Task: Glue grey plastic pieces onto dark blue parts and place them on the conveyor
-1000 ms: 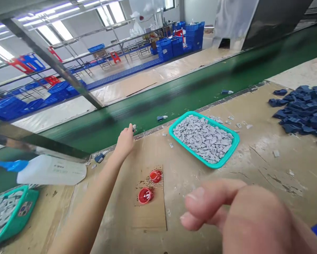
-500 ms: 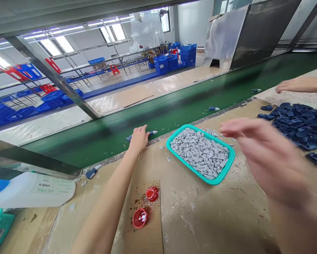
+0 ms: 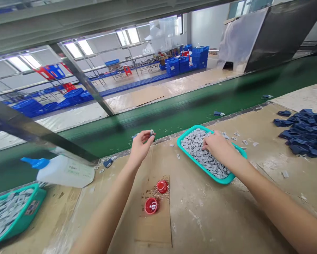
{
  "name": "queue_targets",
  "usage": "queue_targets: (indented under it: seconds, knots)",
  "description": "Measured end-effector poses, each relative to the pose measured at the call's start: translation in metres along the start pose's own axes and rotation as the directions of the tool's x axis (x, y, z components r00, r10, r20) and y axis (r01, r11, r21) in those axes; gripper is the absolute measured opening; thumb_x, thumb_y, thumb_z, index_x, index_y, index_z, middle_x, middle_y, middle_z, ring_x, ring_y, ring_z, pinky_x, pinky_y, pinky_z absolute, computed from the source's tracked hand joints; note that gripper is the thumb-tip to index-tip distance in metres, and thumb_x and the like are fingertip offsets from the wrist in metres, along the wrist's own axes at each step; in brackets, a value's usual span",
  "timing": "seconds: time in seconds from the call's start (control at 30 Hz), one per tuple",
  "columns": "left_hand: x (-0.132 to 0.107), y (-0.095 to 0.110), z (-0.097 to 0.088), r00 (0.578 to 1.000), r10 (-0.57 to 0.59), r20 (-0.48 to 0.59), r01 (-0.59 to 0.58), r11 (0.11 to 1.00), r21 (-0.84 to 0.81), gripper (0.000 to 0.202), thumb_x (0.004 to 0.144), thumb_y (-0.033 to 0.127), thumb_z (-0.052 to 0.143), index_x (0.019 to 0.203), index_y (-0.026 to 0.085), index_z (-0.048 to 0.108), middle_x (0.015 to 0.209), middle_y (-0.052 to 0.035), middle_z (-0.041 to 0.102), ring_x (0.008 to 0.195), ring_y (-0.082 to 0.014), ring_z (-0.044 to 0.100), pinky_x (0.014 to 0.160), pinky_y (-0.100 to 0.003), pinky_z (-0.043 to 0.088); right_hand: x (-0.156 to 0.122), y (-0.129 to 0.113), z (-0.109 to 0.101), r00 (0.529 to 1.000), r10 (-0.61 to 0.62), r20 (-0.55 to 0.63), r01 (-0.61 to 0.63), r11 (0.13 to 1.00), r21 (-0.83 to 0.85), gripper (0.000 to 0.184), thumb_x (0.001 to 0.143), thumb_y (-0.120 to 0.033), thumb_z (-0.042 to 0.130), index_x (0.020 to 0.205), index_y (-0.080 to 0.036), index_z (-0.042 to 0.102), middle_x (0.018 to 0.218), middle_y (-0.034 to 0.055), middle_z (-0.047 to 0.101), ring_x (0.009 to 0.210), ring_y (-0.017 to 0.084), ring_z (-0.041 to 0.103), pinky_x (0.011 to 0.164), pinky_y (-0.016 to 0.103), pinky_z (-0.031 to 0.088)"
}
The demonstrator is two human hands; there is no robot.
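My left hand (image 3: 140,145) is raised over the near edge of the green belt, thumb and fingers closed on a small dark blue piece with a light grey tip (image 3: 151,133). A bit of blue shows on the other side of that hand; I cannot tell if it belongs to the same piece. My right hand (image 3: 218,145) reaches into a turquoise basket (image 3: 192,163) full of small grey pieces (image 3: 196,141). Its fingers are pinched down among them, and what they grip is hidden. Below, two red cups (image 3: 151,206) sit on a stained cardboard strip (image 3: 154,233).
A white bottle with a blue nozzle (image 3: 65,171) lies at left, near another turquoise basket (image 3: 28,211) of grey pieces. Dark blue parts (image 3: 306,132) are heaped at right. The green belt (image 3: 174,118) carries a few blue pieces. A metal post (image 3: 86,83) rises beyond it.
My right hand has come left and down into the basket of grey pieces. My left hand has turned and lifted the blue piece. The other person's hand at right is out of view.
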State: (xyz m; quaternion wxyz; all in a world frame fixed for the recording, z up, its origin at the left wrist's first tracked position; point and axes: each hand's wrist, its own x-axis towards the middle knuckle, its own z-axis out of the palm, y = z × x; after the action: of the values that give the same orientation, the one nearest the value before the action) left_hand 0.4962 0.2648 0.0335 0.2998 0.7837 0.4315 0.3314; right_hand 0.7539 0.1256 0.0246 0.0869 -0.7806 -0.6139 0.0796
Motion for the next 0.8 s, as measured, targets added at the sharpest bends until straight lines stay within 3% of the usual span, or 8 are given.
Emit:
queue_targets:
  seconds: [0.13, 0.23, 0.3, 0.4, 0.5, 0.57, 0.63, 0.8]
  knots:
    - [-0.074, 0.022, -0.04, 0.969, -0.244, 0.039, 0.234, 0.854, -0.464, 0.035, 0.079, 0.035, 0.062, 0.108, 0.016, 0.06, 0.114, -0.0129, 0.065, 0.106, -0.0222, 0.059, 0.092, -0.034, 0.046, -0.006, 0.0, 0.005, 0.991, -0.12, -0.059, 0.116, 0.991, -0.073, 0.018, 0.087, -0.02, 0.048, 0.084, -0.016, 0.065, 0.075, 0.0121, 0.061, 0.092, 0.029, 0.05, 0.063, 0.032, 0.041]
    - [-0.126, 0.028, -0.062, 0.922, -0.386, 0.001, 0.32, 0.763, -0.562, 0.035, 0.077, 0.032, 0.065, 0.109, 0.018, 0.06, 0.115, -0.0119, 0.065, 0.107, -0.0214, 0.059, 0.092, -0.032, 0.046, -0.017, -0.004, 0.005, 0.964, -0.228, -0.138, 0.22, 0.973, -0.075, 0.032, 0.087, -0.014, 0.041, 0.111, -0.02, 0.061, 0.085, 0.0126, 0.06, 0.093, 0.03, 0.05, 0.068, 0.036, 0.042]
    - [-0.154, 0.029, -0.069, 0.879, -0.476, -0.039, 0.357, 0.709, -0.608, 0.038, 0.076, 0.031, 0.068, 0.11, 0.018, 0.059, 0.112, -0.0113, 0.066, 0.106, -0.0204, 0.06, 0.091, -0.031, 0.046, -0.029, -0.014, 0.001, 0.943, -0.292, -0.159, 0.298, 0.955, 0.015, 0.037, 0.088, -0.014, 0.038, 0.115, -0.025, 0.06, 0.089, 0.0116, 0.059, 0.092, 0.029, 0.051, 0.069, 0.037, 0.043]
    - [-0.189, 0.031, -0.067, 0.805, -0.579, -0.133, 0.362, 0.655, -0.663, 0.042, 0.07, 0.029, 0.073, 0.108, 0.017, 0.06, 0.106, -0.0099, 0.069, 0.102, -0.0194, 0.062, 0.09, -0.028, 0.047, -0.051, -0.04, -0.003, 0.944, -0.301, -0.132, 0.329, 0.883, 0.335, 0.027, 0.09, -0.026, 0.04, 0.099, -0.025, 0.066, 0.092, 0.0077, 0.063, 0.087, 0.024, 0.056, 0.072, 0.035, 0.045]
    - [-0.215, 0.035, -0.054, 0.699, -0.661, -0.272, 0.32, 0.63, -0.707, 0.039, 0.063, 0.027, 0.078, 0.098, 0.018, 0.063, 0.099, -0.0077, 0.071, 0.098, -0.0186, 0.063, 0.085, -0.025, 0.05, -0.071, -0.074, 0.002, 0.98, -0.2, 0.024, 0.138, 0.751, 0.645, 0.022, 0.086, -0.04, 0.05, 0.089, -0.025, 0.066, 0.086, 0.0032, 0.068, 0.073, 0.02, 0.06, 0.065, 0.031, 0.046]
    - [-0.228, 0.036, -0.045, 0.639, -0.694, -0.332, 0.28, 0.612, -0.739, 0.035, 0.059, 0.024, 0.08, 0.09, 0.019, 0.064, 0.093, -0.005, 0.071, 0.093, -0.0171, 0.065, 0.081, -0.023, 0.051, -0.08, -0.094, 0.012, 0.971, -0.197, 0.133, 0.025, 0.639, 0.769, 0.023, 0.082, -0.043, 0.055, 0.084, -0.024, 0.067, 0.081, 0.003, 0.068, 0.069, 0.02, 0.06, 0.061, 0.03, 0.046]
    - [-0.236, 0.037, -0.039, 0.611, -0.706, -0.359, 0.236, 0.595, -0.769, 0.032, 0.056, 0.021, 0.081, 0.082, 0.019, 0.062, 0.087, -0.0024, 0.071, 0.088, -0.0159, 0.066, 0.078, -0.022, 0.052, -0.083, -0.109, 0.024, 0.96, -0.224, 0.167, -0.015, 0.554, 0.832, 0.021, 0.081, -0.041, 0.057, 0.079, -0.022, 0.066, 0.078, 0.003, 0.068, 0.071, 0.02, 0.061, 0.062, 0.029, 0.046]
    - [-0.242, 0.042, -0.032, 0.578, -0.702, -0.415, 0.19, 0.611, -0.769, 0.03, 0.054, 0.019, 0.081, 0.075, 0.019, 0.059, 0.08, -0.0014, 0.071, 0.081, -0.0149, 0.067, 0.073, -0.021, 0.053, -0.08, -0.122, 0.045, 0.965, -0.195, 0.173, -0.064, 0.465, 0.883, 0.021, 0.08, -0.038, 0.058, 0.077, -0.019, 0.064, 0.078, 0.0047, 0.069, 0.076, 0.02, 0.062, 0.071, 0.031, 0.046]
